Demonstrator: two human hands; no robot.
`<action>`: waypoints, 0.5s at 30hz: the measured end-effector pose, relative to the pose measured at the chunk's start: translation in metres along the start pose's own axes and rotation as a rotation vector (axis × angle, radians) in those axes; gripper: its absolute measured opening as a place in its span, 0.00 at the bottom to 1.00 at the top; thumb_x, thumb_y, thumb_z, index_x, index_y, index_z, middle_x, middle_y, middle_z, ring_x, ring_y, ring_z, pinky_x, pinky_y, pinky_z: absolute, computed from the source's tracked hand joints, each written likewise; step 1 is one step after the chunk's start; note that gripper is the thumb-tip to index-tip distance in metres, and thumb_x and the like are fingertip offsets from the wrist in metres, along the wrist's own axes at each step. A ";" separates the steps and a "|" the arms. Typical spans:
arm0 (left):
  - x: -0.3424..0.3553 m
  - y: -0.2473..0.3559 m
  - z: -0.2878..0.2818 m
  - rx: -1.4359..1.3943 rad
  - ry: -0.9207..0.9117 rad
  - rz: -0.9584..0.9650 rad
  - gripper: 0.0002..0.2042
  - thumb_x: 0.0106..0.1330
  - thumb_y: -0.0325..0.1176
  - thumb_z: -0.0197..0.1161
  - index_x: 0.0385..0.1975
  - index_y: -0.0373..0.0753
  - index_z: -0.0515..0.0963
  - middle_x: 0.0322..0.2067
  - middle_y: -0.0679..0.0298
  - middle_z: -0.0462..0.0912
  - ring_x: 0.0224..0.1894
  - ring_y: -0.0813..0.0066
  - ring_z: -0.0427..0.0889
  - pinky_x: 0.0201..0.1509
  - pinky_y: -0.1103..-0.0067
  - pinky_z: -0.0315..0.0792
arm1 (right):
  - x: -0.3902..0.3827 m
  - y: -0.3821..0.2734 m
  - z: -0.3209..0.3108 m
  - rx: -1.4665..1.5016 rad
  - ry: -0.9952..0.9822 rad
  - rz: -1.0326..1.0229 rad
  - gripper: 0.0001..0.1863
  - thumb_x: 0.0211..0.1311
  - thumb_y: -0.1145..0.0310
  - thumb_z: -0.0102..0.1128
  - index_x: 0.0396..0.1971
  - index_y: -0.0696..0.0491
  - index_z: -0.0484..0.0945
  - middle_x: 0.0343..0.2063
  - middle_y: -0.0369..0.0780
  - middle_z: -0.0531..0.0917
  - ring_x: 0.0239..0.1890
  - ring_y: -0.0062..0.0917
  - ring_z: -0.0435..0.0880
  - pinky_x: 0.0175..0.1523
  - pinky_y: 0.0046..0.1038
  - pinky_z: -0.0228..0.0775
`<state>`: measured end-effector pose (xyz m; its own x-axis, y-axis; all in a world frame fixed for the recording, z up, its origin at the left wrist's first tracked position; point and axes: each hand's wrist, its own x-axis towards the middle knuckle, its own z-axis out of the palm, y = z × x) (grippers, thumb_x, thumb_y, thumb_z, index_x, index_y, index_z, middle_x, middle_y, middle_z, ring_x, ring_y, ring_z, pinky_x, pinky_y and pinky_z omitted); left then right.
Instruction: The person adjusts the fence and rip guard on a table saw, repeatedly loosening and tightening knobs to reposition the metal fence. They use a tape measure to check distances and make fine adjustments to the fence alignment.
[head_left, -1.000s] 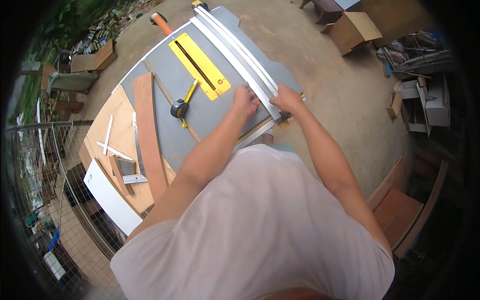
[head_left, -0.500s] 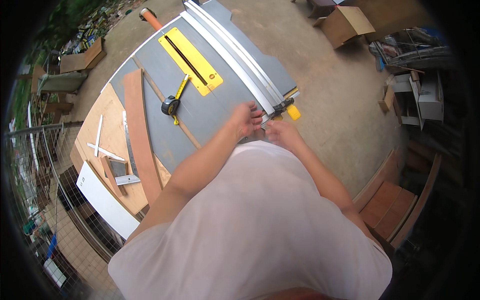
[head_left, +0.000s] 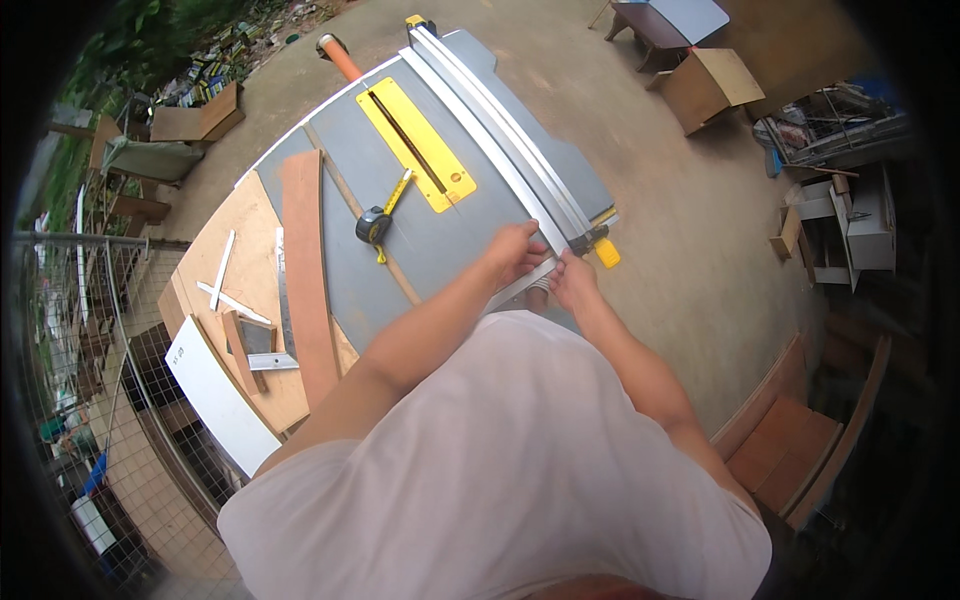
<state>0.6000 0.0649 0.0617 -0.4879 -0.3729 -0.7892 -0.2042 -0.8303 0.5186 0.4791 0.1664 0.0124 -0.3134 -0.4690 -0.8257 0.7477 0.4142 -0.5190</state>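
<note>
My left hand (head_left: pixel 518 255) is at the front edge of the grey table saw (head_left: pixel 340 262), its fingers curled and its thumb beside the near end of the long white fence rail (head_left: pixel 490 150). Just right of it, my right hand (head_left: pixel 573 278) is closed, fingertips pressed together at the rail's end. What either hand grips is too small or hidden to tell. A yellow fence lever (head_left: pixel 606 253) sits beside my right fingertips. On the saw top are a yellow slotted insert plate (head_left: pixel 440 190) and a tape measure (head_left: pixel 374 225) with its yellow blade partly out.
A brown board (head_left: pixel 305 260) lies across the saw's left side and a plywood sheet (head_left: pixel 195 265) holding white strips and a square (head_left: pixel 270 360). A wire fence (head_left: pixel 130 330) stands left. Wooden furniture (head_left: pixel 780 435) is at right, boxes (head_left: pixel 710 85) farther back.
The whole view has shifted, so the saw appears lower and farther right. My left fingers, spread before, are now curled. Both hands stay by the rail's near end.
</note>
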 end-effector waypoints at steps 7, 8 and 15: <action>0.030 0.002 0.005 0.309 0.205 0.263 0.20 0.65 0.44 0.58 0.38 0.28 0.75 0.28 0.54 0.82 0.23 0.63 0.81 0.25 0.73 0.76 | -0.004 0.000 -0.002 -0.068 0.029 -0.059 0.10 0.69 0.60 0.49 0.29 0.49 0.69 0.16 0.30 0.66 0.16 0.18 0.66 0.21 0.24 0.58; 0.034 0.003 0.007 0.341 0.208 0.271 0.19 0.65 0.44 0.59 0.36 0.28 0.76 0.26 0.54 0.82 0.21 0.63 0.81 0.24 0.73 0.75 | -0.008 -0.003 0.001 -0.070 0.039 -0.060 0.10 0.69 0.61 0.49 0.29 0.49 0.68 0.17 0.30 0.65 0.17 0.18 0.64 0.22 0.24 0.57; 0.033 0.008 0.023 0.245 0.162 0.267 0.20 0.63 0.41 0.61 0.33 0.23 0.77 0.25 0.50 0.82 0.20 0.62 0.82 0.22 0.72 0.77 | -0.030 -0.009 0.006 -0.111 -0.034 -0.071 0.11 0.69 0.60 0.51 0.28 0.49 0.69 0.16 0.31 0.66 0.17 0.18 0.66 0.23 0.25 0.58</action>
<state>0.5623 0.0553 0.0473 -0.4150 -0.6389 -0.6478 -0.2947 -0.5792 0.7600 0.4856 0.1723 0.0430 -0.3412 -0.5257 -0.7793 0.6549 0.4618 -0.5983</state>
